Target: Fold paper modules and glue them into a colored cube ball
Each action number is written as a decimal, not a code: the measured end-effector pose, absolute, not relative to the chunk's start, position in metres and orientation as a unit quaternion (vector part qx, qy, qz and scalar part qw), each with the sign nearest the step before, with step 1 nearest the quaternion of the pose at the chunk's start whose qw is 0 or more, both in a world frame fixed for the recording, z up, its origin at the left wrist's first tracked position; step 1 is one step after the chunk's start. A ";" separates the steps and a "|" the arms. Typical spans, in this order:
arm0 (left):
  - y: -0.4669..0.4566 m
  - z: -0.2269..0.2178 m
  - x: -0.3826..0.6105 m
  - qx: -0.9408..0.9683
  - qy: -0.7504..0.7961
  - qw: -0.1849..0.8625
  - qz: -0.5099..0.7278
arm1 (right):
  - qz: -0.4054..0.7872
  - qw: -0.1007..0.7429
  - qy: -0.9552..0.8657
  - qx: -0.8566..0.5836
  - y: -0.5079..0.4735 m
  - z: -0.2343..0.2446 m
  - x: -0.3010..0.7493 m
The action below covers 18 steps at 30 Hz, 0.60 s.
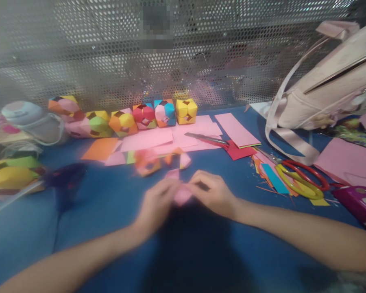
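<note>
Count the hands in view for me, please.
2. The left hand is at the left side of the small pink paper piece; the right hand is at its right side, both over the blue tabletop. No other hand shows.

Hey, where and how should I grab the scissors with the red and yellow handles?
Best by the loops, likely with your right hand from the near side. The scissors lie with their loops nearer you and to the right, blades pointing away leftward, so this should keep fingers off the tips.
</note>
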<state>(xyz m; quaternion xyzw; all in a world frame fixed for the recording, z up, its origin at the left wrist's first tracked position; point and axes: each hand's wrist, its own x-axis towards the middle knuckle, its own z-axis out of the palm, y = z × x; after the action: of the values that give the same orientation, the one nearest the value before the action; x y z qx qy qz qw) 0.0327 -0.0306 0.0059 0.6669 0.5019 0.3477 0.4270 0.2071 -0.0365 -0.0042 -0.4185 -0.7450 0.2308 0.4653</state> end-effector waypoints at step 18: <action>-0.033 0.008 0.037 0.635 0.490 0.498 0.328 | 0.218 0.452 -0.765 -0.404 -0.035 -0.006 0.207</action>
<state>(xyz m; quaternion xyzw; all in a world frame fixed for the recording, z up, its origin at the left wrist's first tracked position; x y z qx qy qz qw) 0.0366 -0.0334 0.0075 0.6354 0.4903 0.3279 0.4983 0.2068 -0.0347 -0.0057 -0.4038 -0.7651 0.2182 0.4516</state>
